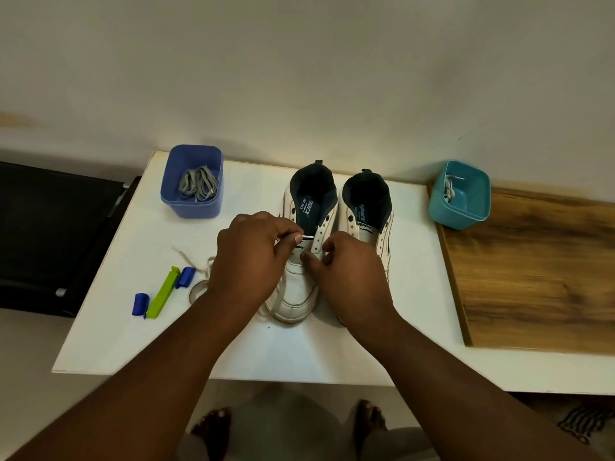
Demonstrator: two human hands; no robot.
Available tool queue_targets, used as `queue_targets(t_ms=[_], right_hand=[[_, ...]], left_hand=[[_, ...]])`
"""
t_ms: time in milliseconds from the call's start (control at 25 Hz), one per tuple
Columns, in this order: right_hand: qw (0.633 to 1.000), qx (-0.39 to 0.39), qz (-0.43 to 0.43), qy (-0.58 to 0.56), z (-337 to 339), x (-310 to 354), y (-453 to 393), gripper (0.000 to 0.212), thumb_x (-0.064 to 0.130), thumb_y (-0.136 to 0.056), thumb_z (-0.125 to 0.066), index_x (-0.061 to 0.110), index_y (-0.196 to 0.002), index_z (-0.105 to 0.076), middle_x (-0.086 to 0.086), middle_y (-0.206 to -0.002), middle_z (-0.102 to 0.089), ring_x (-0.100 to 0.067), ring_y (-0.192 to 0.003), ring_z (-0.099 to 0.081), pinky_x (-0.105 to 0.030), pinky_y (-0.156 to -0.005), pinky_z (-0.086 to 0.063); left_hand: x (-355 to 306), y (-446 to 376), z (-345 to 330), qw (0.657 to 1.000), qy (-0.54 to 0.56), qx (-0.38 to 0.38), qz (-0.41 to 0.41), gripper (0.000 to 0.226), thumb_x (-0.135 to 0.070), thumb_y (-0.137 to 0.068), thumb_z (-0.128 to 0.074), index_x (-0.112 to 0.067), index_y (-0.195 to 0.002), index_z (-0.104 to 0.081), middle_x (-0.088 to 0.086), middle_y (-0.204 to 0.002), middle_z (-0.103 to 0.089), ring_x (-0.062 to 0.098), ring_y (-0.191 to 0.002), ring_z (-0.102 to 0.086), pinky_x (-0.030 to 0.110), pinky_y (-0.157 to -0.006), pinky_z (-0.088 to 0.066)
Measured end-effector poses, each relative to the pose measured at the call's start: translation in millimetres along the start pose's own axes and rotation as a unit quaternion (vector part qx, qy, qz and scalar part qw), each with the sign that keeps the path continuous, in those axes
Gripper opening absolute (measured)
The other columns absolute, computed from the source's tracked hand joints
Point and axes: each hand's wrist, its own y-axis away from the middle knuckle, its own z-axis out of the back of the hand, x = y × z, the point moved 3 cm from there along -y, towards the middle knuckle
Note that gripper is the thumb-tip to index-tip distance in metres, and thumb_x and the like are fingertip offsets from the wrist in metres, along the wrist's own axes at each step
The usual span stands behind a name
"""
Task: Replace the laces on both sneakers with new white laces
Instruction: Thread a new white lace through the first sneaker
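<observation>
Left hand: thumb and forefinger pinch the stiff tip of a new flat white lace, held level over the eyelet rows of the left white leather sneaker. The lace's slack trails off under the left wrist toward the table's left edge.

Right hand: fingers curled, pinching the same sneaker's right eyelet flap beside the lace tip.

Right white leather sneaker: just beside the first, unlaced, dark lining open toward the wall. Both stand at the middle of the white table, toes toward the near edge.

Blue square plastic tub: far left corner, holding grey flat laces.

Teal square plastic tub: far right, at the seam with a brown wood-grain board, holding a coiled white lace.

Green plastic clip with blue ends: near the left edge.
</observation>
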Motion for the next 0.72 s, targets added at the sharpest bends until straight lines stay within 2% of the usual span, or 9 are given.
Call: queue_targets(t_ms=[120,240,440,600,720], right_hand=[[0.998,0.0,0.004,-0.058,0,-4,-3,0.024,0.034,-0.089,-0.07,0.014,-0.077,-0.066,0.0,-0.069,-0.064,-0.014,-0.066,-0.059,-0.033,-0.059,-0.048],[0.991,0.014,-0.005,-0.132,2,-10,-4,0.019,0.018,-0.089,-0.067,0.01,-0.072,-0.072,-0.003,-0.066,-0.066,-0.016,-0.066,-0.061,-0.036,-0.06,-0.05],[0.979,0.034,-0.038,-0.199,1,-14,-5,0.019,0.013,-0.091,-0.067,0.016,-0.078,-0.081,0.002,-0.066,-0.071,-0.005,-0.061,-0.062,-0.025,-0.059,-0.048],[0.977,0.054,-0.036,-0.205,2,-13,-4,0.015,0.016,-0.094,-0.07,0.02,-0.086,-0.082,0.009,-0.076,-0.074,-0.001,-0.073,-0.067,-0.013,-0.063,-0.049],[0.986,0.051,-0.022,-0.159,3,-15,-1,0.006,0.016,-0.09,-0.074,0.017,-0.093,-0.08,0.007,-0.084,-0.074,-0.003,-0.08,-0.068,-0.017,-0.072,-0.051]], left_hand=[[-1,4,-8,0.995,-0.097,0.005,0.009,0.015,-0.045,-0.096,-0.062,-0.042,-0.106,-0.074,-0.011,-0.109,-0.07,0.021,-0.119,-0.053,0.047,-0.099,-0.036],[-3,6,-15,0.992,-0.123,0.0,0.006,0.012,-0.044,-0.092,-0.067,-0.042,-0.102,-0.075,-0.008,-0.126,-0.059,0.025,-0.14,-0.035,0.059,-0.115,-0.017],[-4,12,-24,0.992,-0.122,0.008,0.012,0.013,-0.045,-0.089,-0.07,-0.04,-0.1,-0.076,-0.005,-0.147,-0.042,0.029,-0.152,-0.008,0.062,-0.118,-0.006],[-5,10,-24,0.991,-0.125,0.022,0.044,0.016,-0.053,-0.086,-0.072,-0.045,-0.099,-0.075,-0.006,-0.153,-0.035,0.03,-0.154,0.001,0.064,-0.118,-0.004],[-7,11,-25,0.983,-0.178,0.026,0.03,0.017,-0.049,-0.084,-0.076,-0.045,-0.1,-0.075,-0.004,-0.153,-0.036,0.032,-0.154,-0.001,0.064,-0.117,-0.004]])
